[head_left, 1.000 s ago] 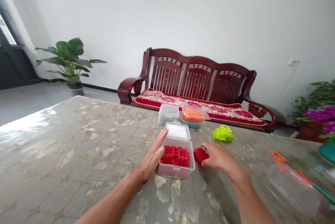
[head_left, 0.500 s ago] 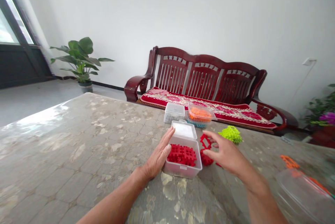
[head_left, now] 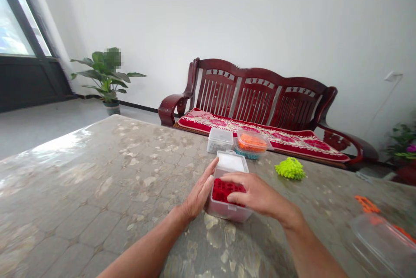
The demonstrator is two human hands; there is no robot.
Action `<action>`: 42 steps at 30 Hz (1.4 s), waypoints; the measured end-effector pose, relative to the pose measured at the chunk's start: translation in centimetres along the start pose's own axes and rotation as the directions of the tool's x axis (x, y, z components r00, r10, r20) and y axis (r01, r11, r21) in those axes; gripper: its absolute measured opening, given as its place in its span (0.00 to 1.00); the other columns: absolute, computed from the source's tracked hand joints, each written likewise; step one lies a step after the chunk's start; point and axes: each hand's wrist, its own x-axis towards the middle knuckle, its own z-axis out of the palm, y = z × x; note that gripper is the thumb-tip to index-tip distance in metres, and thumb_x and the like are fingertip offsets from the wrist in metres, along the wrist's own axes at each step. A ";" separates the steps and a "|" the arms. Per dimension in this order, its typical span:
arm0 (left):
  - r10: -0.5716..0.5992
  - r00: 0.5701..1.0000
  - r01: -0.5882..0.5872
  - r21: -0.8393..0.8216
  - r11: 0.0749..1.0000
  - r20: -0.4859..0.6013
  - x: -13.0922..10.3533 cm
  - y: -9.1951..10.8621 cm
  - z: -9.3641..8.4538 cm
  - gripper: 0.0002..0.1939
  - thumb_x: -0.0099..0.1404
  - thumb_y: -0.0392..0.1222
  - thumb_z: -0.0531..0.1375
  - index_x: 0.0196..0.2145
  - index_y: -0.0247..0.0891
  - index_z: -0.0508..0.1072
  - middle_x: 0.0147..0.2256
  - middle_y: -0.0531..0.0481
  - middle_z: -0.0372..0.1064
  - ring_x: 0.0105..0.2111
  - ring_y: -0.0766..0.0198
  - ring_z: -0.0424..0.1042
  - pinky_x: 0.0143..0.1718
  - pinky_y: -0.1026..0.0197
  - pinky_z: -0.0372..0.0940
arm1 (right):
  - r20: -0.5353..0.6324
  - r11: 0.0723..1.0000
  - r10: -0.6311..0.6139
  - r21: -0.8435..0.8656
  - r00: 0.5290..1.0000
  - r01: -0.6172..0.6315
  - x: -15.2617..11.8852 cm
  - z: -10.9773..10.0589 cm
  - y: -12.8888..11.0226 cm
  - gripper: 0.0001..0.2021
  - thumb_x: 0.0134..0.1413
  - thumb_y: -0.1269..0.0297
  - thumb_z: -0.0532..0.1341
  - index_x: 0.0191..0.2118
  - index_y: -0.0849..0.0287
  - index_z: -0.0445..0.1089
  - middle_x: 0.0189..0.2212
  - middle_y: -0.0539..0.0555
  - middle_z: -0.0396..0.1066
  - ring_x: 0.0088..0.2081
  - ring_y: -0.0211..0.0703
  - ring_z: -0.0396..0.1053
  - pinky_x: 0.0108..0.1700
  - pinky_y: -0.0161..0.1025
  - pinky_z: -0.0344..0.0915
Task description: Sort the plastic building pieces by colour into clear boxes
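Note:
A clear plastic box (head_left: 231, 212) full of red interlocking pieces (head_left: 223, 189) stands on the table, its lid (head_left: 231, 162) folded back behind it. My left hand (head_left: 197, 193) lies along the box's left wall, fingers straight and apart. Over the box's right side reaches my right hand (head_left: 255, 191), thumb and fingers around red pieces at the opening. Its farther fingertips are hidden.
Behind the box stand a lidded box of grey pieces (head_left: 220, 140) and a tub with orange pieces (head_left: 251, 141) above blue ones. A lime-green pile (head_left: 290, 168) lies to the right. Nearer the right edge are orange pieces (head_left: 367, 204) and a clear container (head_left: 380, 239).
My right hand has moved left from beside the box to over it. The red pieces that stood right of the box no longer show there. My left hand stays at the wall.

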 end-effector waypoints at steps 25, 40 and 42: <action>-0.014 1.000 0.011 0.101 0.995 0.025 0.3 -0.4 -0.1 0.30 0.74 0.53 0.47 0.70 0.43 0.50 0.71 0.51 0.43 0.70 0.52 0.43 0.71 0.50 0.36 | -0.215 0.709 0.564 -0.368 0.797 -0.601 -5.4 -3.6 11.3 0.26 0.41 0.65 0.64 0.52 0.57 0.72 0.53 0.59 0.73 0.52 0.55 0.71 0.50 0.43 0.64; -0.009 1.000 0.007 0.128 0.992 0.012 0.2 0.3 0.0 0.31 0.74 0.55 0.47 0.69 0.40 0.51 0.70 0.49 0.44 0.70 0.52 0.44 0.71 0.52 0.38 | -0.228 0.553 0.619 -0.552 0.751 -0.623 -9.2 -2.4 14.1 0.16 0.40 0.79 0.56 0.37 0.59 0.73 0.36 0.61 0.76 0.39 0.54 0.74 0.34 0.40 0.57; -0.007 1.000 0.005 0.129 0.992 0.016 0.2 0.3 0.0 0.31 0.74 0.55 0.47 0.69 0.40 0.51 0.70 0.49 0.44 0.70 0.52 0.44 0.71 0.51 0.38 | -0.280 0.552 0.621 -0.508 0.732 -0.662 -9.4 -3.1 13.3 0.15 0.41 0.78 0.57 0.37 0.60 0.73 0.35 0.59 0.76 0.38 0.52 0.73 0.34 0.39 0.57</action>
